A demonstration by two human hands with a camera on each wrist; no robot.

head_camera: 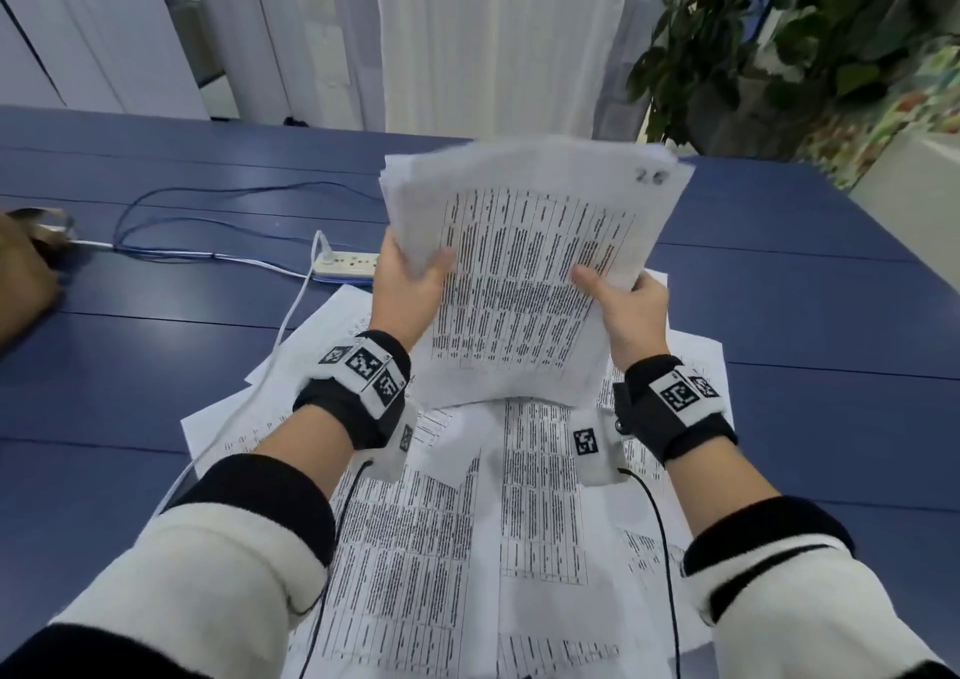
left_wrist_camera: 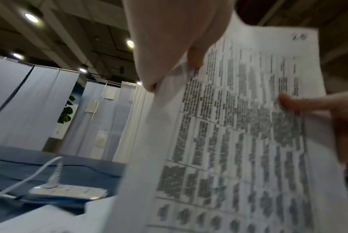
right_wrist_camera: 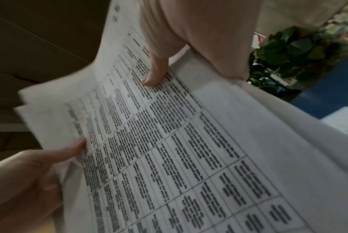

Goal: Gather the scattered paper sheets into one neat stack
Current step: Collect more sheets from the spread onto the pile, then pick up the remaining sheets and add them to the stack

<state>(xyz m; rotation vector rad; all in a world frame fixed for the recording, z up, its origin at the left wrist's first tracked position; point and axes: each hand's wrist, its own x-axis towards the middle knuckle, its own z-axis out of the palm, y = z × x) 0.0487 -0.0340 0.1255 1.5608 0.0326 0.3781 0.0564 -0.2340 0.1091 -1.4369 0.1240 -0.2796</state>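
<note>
- The step in hand is squaring up what is already collected: both hands hold a bundle of printed table sheets [head_camera: 524, 273] raised on end above the blue tabletop [head_camera: 810, 314], its top edges fanned and uneven; the bottom edge hangs just over the loose papers, and I cannot tell if it touches them.
- The left hand [head_camera: 408, 283] grips the bundle's left edge, thumb on the printed face and fingers behind; the right hand [head_camera: 626, 309] grips the right edge the same way, thumb pressed on the text.
- More scattered sheets [head_camera: 467, 522] lie overlapping and askew toward the near edge of the tabletop, under the forearms; so the gathering looks only partly done.
- A white power strip [head_camera: 345, 265] and its cable [head_camera: 249, 382] lie to the left of the papers, the cable crossing their left corner.
- The next move likely calls for tapping the bundle's lower edge to align it, then adding the remaining sheets; loosening the grip too far risks the fan spilling.
</note>
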